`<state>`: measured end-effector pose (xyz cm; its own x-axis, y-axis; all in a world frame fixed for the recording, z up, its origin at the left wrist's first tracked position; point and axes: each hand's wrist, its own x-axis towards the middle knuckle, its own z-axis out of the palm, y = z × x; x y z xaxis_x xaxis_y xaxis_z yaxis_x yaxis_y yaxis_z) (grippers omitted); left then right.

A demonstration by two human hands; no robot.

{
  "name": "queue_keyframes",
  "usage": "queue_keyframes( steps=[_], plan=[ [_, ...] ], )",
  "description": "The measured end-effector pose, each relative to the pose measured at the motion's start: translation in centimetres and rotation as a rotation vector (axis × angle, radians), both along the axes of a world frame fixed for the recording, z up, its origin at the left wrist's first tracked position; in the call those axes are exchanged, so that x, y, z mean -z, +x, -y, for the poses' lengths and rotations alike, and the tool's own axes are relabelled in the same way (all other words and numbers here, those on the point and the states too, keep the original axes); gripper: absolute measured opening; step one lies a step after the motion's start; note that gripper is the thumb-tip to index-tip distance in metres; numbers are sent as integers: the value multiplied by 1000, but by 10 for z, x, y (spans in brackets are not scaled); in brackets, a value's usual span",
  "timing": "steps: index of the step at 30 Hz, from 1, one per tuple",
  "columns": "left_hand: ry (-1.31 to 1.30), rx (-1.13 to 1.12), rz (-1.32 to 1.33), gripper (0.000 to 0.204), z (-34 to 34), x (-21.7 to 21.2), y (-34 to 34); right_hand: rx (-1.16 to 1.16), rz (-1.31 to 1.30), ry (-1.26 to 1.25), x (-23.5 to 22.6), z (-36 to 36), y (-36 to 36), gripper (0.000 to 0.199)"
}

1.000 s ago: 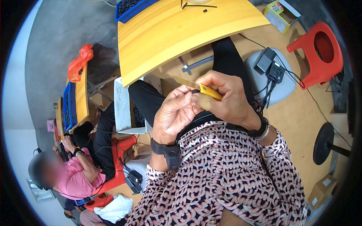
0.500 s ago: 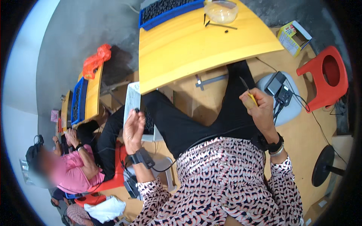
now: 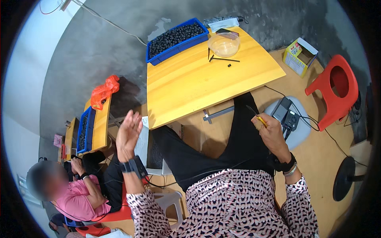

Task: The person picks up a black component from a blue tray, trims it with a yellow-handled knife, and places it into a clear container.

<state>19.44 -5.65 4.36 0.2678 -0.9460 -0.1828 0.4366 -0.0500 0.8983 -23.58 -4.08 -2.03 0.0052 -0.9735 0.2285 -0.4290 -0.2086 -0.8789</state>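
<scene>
bright even light | soft shadows | sharp centre | fisheye-bent, dark rim

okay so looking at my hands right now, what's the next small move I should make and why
Probably bring the left hand back toward the right hand. The right grips a small yellow-handled tool over your lap, while the left is raised, open and empty, far out to the side.

Left hand (image 3: 127, 135) raised, open; right hand (image 3: 271, 131) fingers closed, gripping.

Grey concrete wall (image 3: 99, 43) at the far side, wood-look floor (image 3: 317, 154) below. Yellow table (image 3: 206, 81) in the middle, red chair (image 3: 337, 89) on the right, another yellow table (image 3: 99, 119) off left, near the wall.
</scene>
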Motion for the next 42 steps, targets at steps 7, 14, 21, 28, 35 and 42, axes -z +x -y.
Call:
queue_keyframes(
  steps=[7,14,21,28,35,42],
  plan=[
    [26,179,111,39,154,-61,-34,-11,-91,-214,18,21,-2,18],
    [131,60,605,22,304,-37,-52,-70,53,19,1,24,-6,16],
    [167,33,1012,14,399,-15,-71,-24,173,153,-19,50,-12,18],
    [257,256,1166,83,465,24,-66,-40,106,126,-39,84,-7,14],
    [384,159,1475,107,483,37,-80,103,138,269,-36,85,-3,16],
    [467,195,1500,103,474,31,-76,106,221,293,-29,87,2,22]
  ],
)
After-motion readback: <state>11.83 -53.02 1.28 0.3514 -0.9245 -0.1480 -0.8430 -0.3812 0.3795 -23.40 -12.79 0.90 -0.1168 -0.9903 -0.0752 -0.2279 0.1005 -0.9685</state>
